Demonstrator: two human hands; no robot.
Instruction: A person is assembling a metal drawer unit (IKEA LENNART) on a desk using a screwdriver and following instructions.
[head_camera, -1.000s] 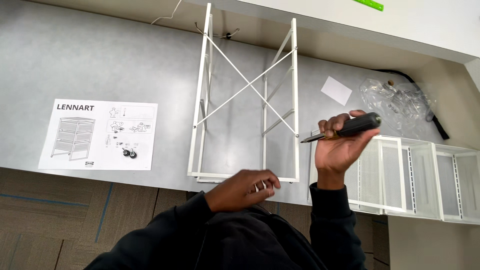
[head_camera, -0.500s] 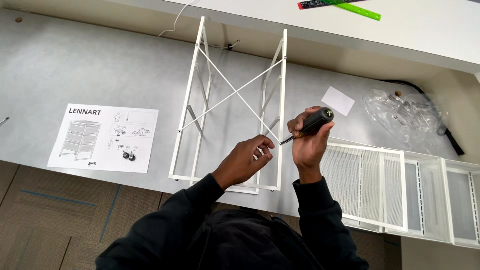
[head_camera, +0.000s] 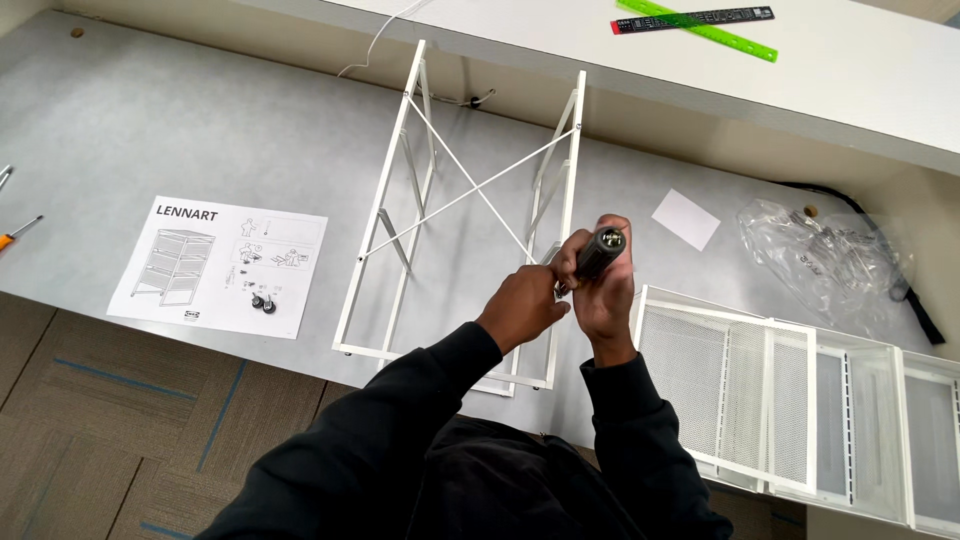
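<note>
A white metal frame (head_camera: 400, 190) with crossed braces lies flat on the grey table (head_camera: 180, 130). My right hand (head_camera: 606, 295) grips a black-handled screwdriver (head_camera: 600, 250), held nearly upright over the frame's right rail (head_camera: 566, 170). My left hand (head_camera: 522, 305) is pinched close beside the screwdriver's tip at that rail; what its fingers hold is hidden. Both hands touch each other above the rail's middle.
An instruction sheet (head_camera: 220, 265) lies left of the frame. White mesh drawers (head_camera: 780, 390) sit at the right, a clear plastic bag (head_camera: 825, 260) and a white card (head_camera: 686, 218) behind them. A green ruler (head_camera: 700, 28) rests on the shelf. An orange screwdriver (head_camera: 18, 234) lies far left.
My right hand has brought the screwdriver from a raised, sideways hold down to the frame's right rail. My left hand has moved up from the frame's near end to meet it.
</note>
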